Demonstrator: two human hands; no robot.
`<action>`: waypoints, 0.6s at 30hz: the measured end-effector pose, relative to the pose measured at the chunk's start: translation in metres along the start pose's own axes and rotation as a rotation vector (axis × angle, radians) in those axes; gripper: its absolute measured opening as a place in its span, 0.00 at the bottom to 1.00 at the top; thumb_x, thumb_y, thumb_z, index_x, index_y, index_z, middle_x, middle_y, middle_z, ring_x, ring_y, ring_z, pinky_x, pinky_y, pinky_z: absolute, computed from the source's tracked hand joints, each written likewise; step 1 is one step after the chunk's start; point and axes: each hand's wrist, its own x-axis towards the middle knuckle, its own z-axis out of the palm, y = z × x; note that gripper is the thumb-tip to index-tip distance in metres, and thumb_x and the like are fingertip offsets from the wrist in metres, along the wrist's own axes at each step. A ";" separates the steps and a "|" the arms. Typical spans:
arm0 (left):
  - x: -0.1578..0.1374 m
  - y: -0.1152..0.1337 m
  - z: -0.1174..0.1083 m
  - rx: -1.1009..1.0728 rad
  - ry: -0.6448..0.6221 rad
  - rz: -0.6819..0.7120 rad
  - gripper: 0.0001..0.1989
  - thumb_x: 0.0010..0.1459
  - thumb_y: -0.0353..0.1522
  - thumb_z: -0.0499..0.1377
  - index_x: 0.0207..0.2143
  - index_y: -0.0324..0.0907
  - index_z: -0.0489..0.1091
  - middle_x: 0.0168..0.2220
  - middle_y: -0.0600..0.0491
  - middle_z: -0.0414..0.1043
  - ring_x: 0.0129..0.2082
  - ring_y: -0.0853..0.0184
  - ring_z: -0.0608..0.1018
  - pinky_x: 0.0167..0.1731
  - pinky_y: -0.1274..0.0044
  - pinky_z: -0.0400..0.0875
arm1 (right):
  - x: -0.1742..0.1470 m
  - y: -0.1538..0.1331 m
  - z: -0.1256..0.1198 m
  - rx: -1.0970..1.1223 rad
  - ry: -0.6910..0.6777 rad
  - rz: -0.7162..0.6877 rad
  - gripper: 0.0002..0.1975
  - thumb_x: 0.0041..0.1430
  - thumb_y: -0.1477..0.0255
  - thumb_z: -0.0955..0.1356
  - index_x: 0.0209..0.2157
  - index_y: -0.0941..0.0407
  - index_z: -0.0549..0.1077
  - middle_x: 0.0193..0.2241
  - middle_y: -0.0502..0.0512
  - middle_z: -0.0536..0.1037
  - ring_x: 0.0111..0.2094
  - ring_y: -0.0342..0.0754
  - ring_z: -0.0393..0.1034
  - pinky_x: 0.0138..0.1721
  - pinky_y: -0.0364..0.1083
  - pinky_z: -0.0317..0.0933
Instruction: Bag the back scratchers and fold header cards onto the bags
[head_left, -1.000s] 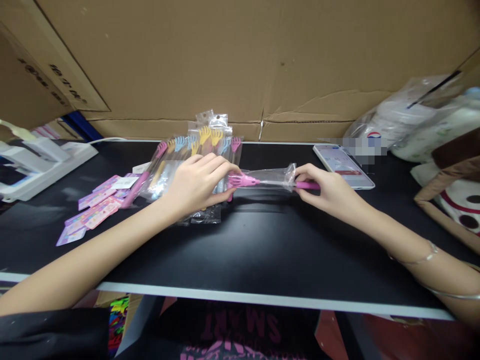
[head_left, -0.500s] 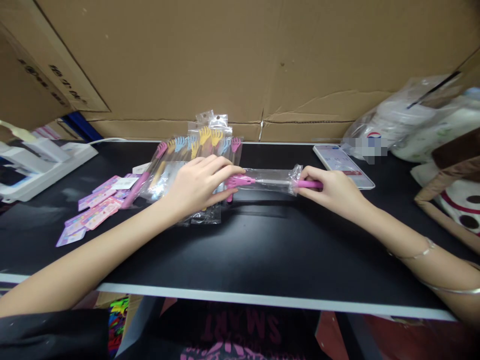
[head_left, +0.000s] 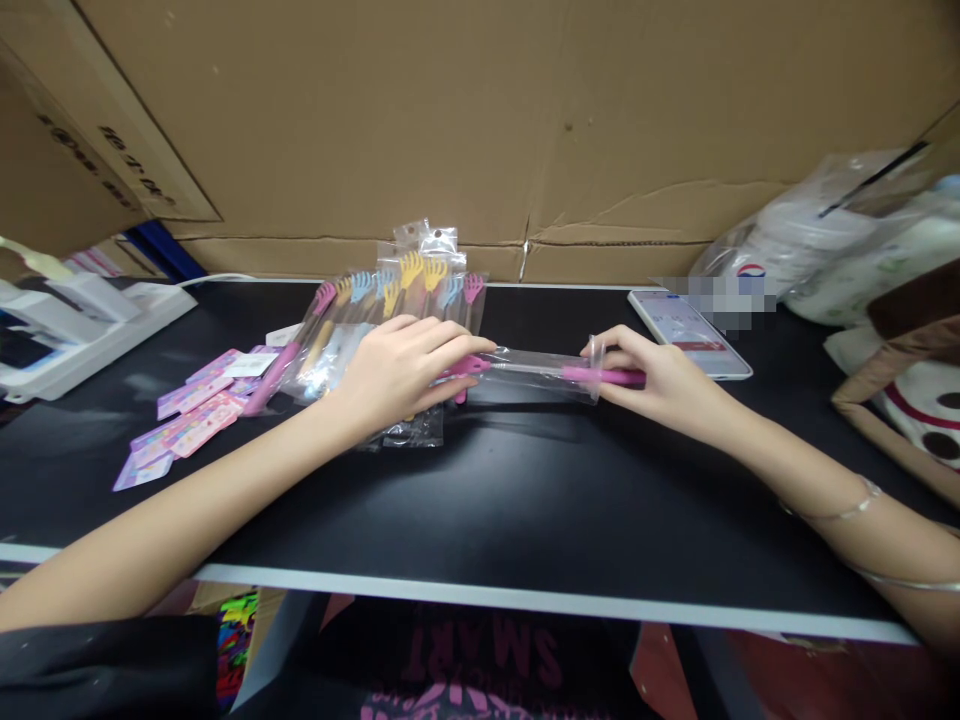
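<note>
A pink back scratcher with a metal rod lies level across the middle, mostly inside a clear plastic bag. My left hand is closed on its claw end through the plastic, partly covering the claw. At the other end, my right hand is closed around the handle's tip, its fingers touching the bag's open edge. Under and behind my left hand lies a pile of bagged back scratchers with yellow, blue and pink claws.
Several printed cards lie left of the pile. A white power strip stands at the far left. A phone lies behind my right hand, near bagged white cups. Cardboard walls the back of the black table.
The back scratcher has slid left, deeper into the bag, and less of its claw shows past my left hand. The bag's bunched right end has straightened out.
</note>
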 end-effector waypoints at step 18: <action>0.000 0.001 0.001 -0.109 -0.026 0.026 0.17 0.68 0.40 0.54 0.54 0.42 0.68 0.48 0.47 0.76 0.45 0.62 0.76 0.43 0.73 0.67 | 0.001 -0.007 0.005 0.314 -0.064 0.100 0.23 0.55 0.55 0.71 0.45 0.57 0.72 0.26 0.51 0.77 0.22 0.42 0.68 0.25 0.44 0.64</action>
